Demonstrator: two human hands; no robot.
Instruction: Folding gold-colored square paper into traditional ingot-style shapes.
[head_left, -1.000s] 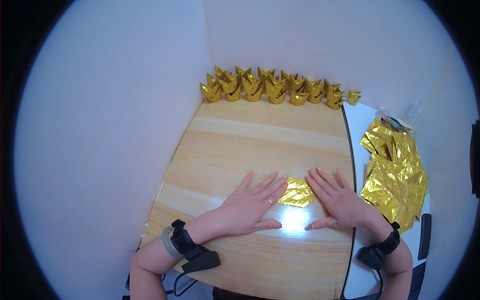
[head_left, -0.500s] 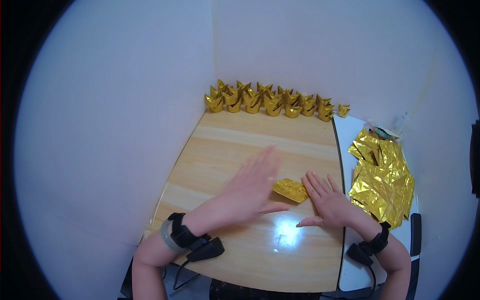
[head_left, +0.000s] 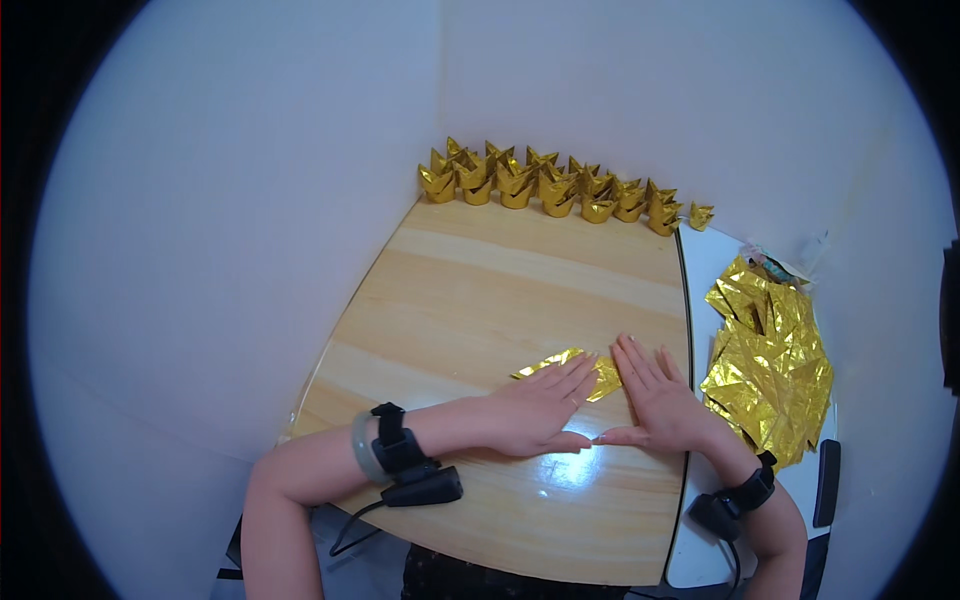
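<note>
A folded piece of gold foil paper (head_left: 606,380) lies flat on the wooden tabletop (head_left: 520,270). My left hand (head_left: 545,405) rests across its near side, fingers stretched out and pointing up to the right, hiding part of it. Along the paper's right end lies my right hand (head_left: 655,400), palm down with the fingers straight and the thumb spread toward the left. The two thumbs nearly meet near a bright reflection on the table. Neither hand grips anything.
Several folded gold paper pieces (head_left: 557,190) with pointed tips stand in rows along the table's far edge. On the white side table (head_left: 700,280) at right lies a pile of gold foil sheets (head_left: 770,370), with a crumpled plastic package (head_left: 775,265) behind it. Walls border the left and back.
My left hand has come down onto the paper, fingers now over it. The paper shows a longer strip toward the left. My right hand stays nearly in place. The view has shifted slightly.
</note>
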